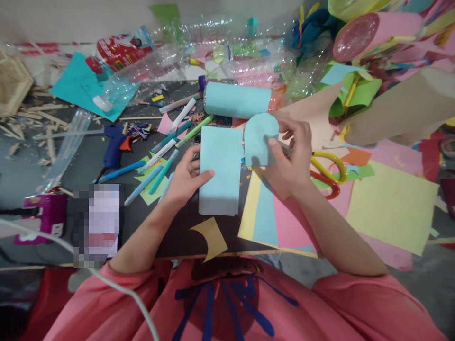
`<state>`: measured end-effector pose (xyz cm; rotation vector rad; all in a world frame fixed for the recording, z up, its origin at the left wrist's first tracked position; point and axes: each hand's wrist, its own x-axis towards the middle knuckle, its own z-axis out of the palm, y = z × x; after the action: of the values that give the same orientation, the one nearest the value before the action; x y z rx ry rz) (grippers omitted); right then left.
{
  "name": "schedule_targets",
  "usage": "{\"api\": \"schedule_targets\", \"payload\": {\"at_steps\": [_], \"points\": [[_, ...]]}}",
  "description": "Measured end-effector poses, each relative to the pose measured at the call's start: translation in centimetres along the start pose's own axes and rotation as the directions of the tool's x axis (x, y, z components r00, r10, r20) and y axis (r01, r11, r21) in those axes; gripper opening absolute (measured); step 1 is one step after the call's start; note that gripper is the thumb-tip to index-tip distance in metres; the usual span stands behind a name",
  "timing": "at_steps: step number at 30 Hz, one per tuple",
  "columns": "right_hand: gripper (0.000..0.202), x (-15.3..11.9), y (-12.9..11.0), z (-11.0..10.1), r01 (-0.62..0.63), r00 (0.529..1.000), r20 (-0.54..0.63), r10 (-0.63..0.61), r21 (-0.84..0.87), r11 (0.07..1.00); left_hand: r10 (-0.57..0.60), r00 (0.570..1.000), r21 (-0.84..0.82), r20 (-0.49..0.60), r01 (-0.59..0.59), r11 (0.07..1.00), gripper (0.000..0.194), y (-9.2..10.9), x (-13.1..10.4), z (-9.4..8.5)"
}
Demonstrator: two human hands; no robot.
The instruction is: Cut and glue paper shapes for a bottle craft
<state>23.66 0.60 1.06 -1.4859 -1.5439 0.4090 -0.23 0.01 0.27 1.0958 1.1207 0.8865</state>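
Note:
My left hand (190,175) grips a folded light-blue sheet of paper (220,166) by its left edge, thumb on top and fingers behind. In my right hand (293,151) is a light-blue paper cutout (261,142) with a rounded top and a straight bottom edge, pinched at its right side. The two papers are held side by side, with a narrow gap between them. Just beyond them lies a bottle wrapped in light-blue paper (237,100). Scissors with yellow and red handles (329,175) lie by my right wrist, their blades hidden.
Several markers (167,149) and a blue glue gun (113,144) lie to the left. A phone (103,220) and a purple object (42,218) are near the front edge. Coloured sheets (284,218) spread at right; clear plastic bottles (149,71) crowd the back. A yellow scrap (211,239) lies in front.

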Motion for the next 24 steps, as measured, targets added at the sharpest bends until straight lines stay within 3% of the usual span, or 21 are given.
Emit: {"api": "schedule_targets", "payload": {"at_steps": [2,3,5,7,9,13,17,18,20,22,24], "points": [[0.028,-0.7,-0.9,0.4,-0.053,0.995,0.090,0.035,0.201,0.978,-0.014,0.998,-0.027,0.057,0.015,1.000,0.068,-0.1,-0.2,0.3],[0.029,-1.0,-1.2,0.6,-0.144,0.977,0.195,0.086,0.310,0.940,-0.020,0.995,-0.043,0.093,0.024,0.999,0.068,-0.1,-0.3,0.5],[0.033,-1.4,-1.8,1.0,-0.361,0.889,0.425,0.170,0.422,0.831,-0.034,0.985,-0.073,0.167,0.047,0.996,0.067,-0.2,-0.5,0.9],[0.043,-1.7,-2.1,1.2,-0.509,0.791,0.572,0.217,0.418,0.752,-0.051,0.976,-0.094,0.211,0.072,0.993,0.067,-0.2,-0.7,1.2],[0.051,-1.9,-2.2,1.4,-0.561,0.746,0.622,0.238,0.394,0.728,-0.067,0.980,-0.101,0.189,0.087,0.991,0.066,-0.1,-0.8,1.5],[0.052,-2.3,-2.4,1.9,-0.596,0.709,0.658,0.255,0.365,0.715,-0.130,0.991,-0.081,0.018,0.131,0.988,0.058,0.2,-0.7,1.5],[0.051,-2.3,-2.4,1.9,-0.602,0.656,0.719,0.230,0.315,0.734,-0.173,0.983,-0.064,-0.054,0.170,0.983,0.052,0.5,-0.5,1.2],[0.050,-2.0,-2.3,1.6,-0.566,0.667,0.713,0.218,0.294,0.770,-0.175,0.983,-0.061,-0.060,0.171,0.983,0.051,0.5,-0.5,1.1],[0.044,-1.3,-1.8,0.9,-0.418,0.768,0.607,0.207,0.229,0.879,-0.166,0.984,-0.054,-0.067,0.163,0.985,0.049,0.6,-0.5,1.1],[0.032,-0.4,-0.9,-0.1,-0.216,0.920,0.348,0.181,0.064,0.974,-0.151,0.987,-0.048,-0.062,0.148,0.988,0.048,0.6,-0.5,1.2],[0.021,0.5,0.3,-1.0,-0.079,0.986,0.135,0.102,-0.171,0.982,-0.148,0.988,-0.051,-0.051,0.146,0.988,0.047,0.6,-0.6,1.2]]}}
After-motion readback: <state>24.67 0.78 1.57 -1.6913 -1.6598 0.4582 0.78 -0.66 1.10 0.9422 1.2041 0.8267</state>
